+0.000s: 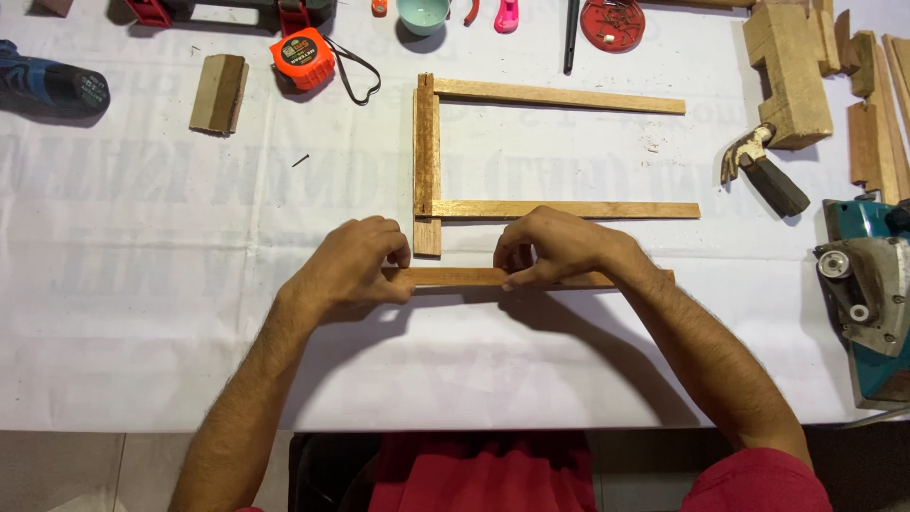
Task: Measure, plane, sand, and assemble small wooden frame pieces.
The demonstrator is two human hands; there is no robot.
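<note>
Here my left hand (355, 261) and right hand (550, 248) pinch the loose wooden strip (464, 277) near the table's (142, 332) front edge, just below the wooden frame (428, 161).

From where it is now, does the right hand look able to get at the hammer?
Probably yes: the right hand grips the wooden strip, but bare tabletop lies between it and the hammer; it must let go first.
</note>
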